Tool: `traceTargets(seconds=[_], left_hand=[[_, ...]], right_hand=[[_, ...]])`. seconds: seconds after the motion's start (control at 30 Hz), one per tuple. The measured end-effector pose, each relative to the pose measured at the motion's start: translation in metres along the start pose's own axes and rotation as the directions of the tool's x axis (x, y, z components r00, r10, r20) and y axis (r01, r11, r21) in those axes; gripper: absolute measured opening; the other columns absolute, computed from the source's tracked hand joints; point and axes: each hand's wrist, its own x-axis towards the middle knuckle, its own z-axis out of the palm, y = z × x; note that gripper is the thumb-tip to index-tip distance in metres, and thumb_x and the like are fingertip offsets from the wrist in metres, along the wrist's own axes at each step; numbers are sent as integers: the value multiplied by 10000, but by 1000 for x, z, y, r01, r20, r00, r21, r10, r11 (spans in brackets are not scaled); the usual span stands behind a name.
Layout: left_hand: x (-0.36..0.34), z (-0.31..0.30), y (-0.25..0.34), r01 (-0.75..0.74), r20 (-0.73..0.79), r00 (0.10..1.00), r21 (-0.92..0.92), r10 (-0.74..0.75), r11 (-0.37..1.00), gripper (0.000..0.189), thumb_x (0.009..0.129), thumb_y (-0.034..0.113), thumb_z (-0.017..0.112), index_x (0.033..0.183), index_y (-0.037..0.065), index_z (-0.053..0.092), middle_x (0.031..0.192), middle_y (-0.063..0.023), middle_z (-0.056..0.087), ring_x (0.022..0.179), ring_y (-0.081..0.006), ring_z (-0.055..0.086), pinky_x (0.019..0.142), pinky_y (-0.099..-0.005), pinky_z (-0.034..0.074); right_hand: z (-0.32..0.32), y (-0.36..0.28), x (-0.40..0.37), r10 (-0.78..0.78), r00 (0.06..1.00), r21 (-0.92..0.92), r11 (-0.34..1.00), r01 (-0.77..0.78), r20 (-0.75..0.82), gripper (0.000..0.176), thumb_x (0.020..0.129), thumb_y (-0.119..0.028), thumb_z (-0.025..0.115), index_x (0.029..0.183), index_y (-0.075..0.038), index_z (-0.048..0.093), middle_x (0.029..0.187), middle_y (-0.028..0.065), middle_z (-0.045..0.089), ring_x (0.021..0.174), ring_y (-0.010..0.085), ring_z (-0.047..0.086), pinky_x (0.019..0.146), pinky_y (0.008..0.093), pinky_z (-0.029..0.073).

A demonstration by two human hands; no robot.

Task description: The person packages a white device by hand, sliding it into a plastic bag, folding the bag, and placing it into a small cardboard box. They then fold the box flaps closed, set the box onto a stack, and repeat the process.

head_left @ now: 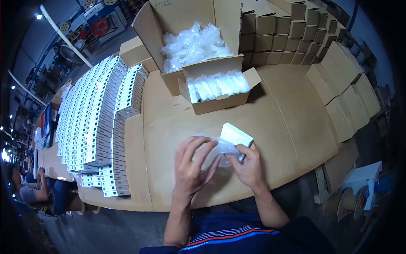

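Note:
A white box [235, 135] is gripped in my right hand [248, 167], its far end pointing away from me over the table. The thumb of that hand presses on a clear plastic bag [226, 149] in front of the box. My left hand [192, 163] has its fingers curled around the other side of the bag, thumb against the film. Just beyond my hands stands an open cardboard carton [220, 106] filled with a row of plastic-wrapped items [219, 85].
A taller carton [171, 82] behind holds a heap of clear plastic bags [194, 44]. Stacked white boxes [91, 122] line the left side. Brown cartons [275, 36] are piled at the back right, with more cartons [344, 91] at the right edge. Another person [36, 190] sits far left.

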Motion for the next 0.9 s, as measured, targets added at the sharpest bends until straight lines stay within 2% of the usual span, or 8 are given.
traceTargets(seconds=[0.13, 0.3, 0.43, 0.53, 0.67, 0.73, 0.8, 0.9], left_hand=[[-5, 18, -8, 17, 123, 992, -88, -6, 996, 264, 748, 33, 825, 961, 63, 672, 998, -100, 679, 967, -273, 659, 893, -424, 499], [-1, 17, -4, 366, 194, 929, -380, -314, 849, 102, 1004, 82, 609, 952, -5, 619, 585, -94, 570, 511, -163, 564, 518, -316, 444], [0, 11, -17, 533, 262, 846, -390, -464, 751, 76, 1027, 83, 596, 1048, 9, 597, 634, -69, 646, 610, -71, 604, 515, -246, 402], [2, 23, -24, 408, 23, 886, -515, -463, 754, 127, 996, 59, 645, 1107, 28, 592, 660, -84, 682, 644, -93, 692, 530, -242, 462], [2, 13, -37, 429, -132, 743, -658, -656, 618, 211, 1027, 90, 616, 1195, 19, 510, 652, -24, 599, 607, -96, 582, 601, -239, 480], [-1, 21, -51, 251, -320, 727, -699, -607, 670, 259, 1054, 152, 577, 1259, 27, 478, 861, -69, 598, 767, -116, 572, 742, -261, 507], [-27, 27, -53, 311, -97, 780, -798, -618, 517, 408, 1038, 230, 615, 1341, 12, 450, 1217, -113, 554, 1037, -164, 574, 901, -306, 498], [-44, 36, -14, 533, 230, 730, -781, -644, 325, 392, 970, 144, 719, 1283, 5, 528, 1167, -84, 623, 1019, -135, 600, 870, -297, 511]], right_hand=[[-5, -22, 1, -98, 990, -157, 981, 112, 99, 239, 769, -35, 813, 972, 43, 714, 1132, 205, 628, 1019, 362, 651, 857, 416, 525], [-19, -27, 4, -178, 947, -218, 946, 239, 266, 127, 888, -51, 725, 941, 57, 687, 1275, 263, 546, 1040, 411, 648, 891, 450, 520], [-32, -31, 2, -81, 940, -266, 948, 175, 332, 146, 946, -88, 678, 928, 57, 683, 1282, 272, 534, 985, 420, 652, 875, 456, 519], [-38, -29, 1, -15, 916, -258, 958, 128, 400, 165, 961, -106, 665, 922, 54, 686, 1254, 268, 539, 965, 417, 645, 869, 464, 512], [-38, -17, -1, -28, 913, -229, 965, 131, 406, 170, 973, -121, 652, 938, 42, 685, 1168, 252, 564, 962, 407, 621, 864, 461, 498], [-34, -16, -2, -22, 944, -252, 962, 110, 328, 166, 976, -123, 648, 953, 38, 678, 1119, 242, 576, 960, 402, 608, 855, 449, 492], [-30, -13, -5, -40, 967, -249, 963, 104, 251, 165, 975, -128, 652, 971, 35, 673, 1073, 234, 585, 944, 399, 598, 839, 443, 488], [-19, -8, -5, -63, 983, -206, 974, 98, 169, 187, 968, -150, 674, 994, 35, 674, 1017, 216, 595, 897, 371, 592, 800, 431, 486]])
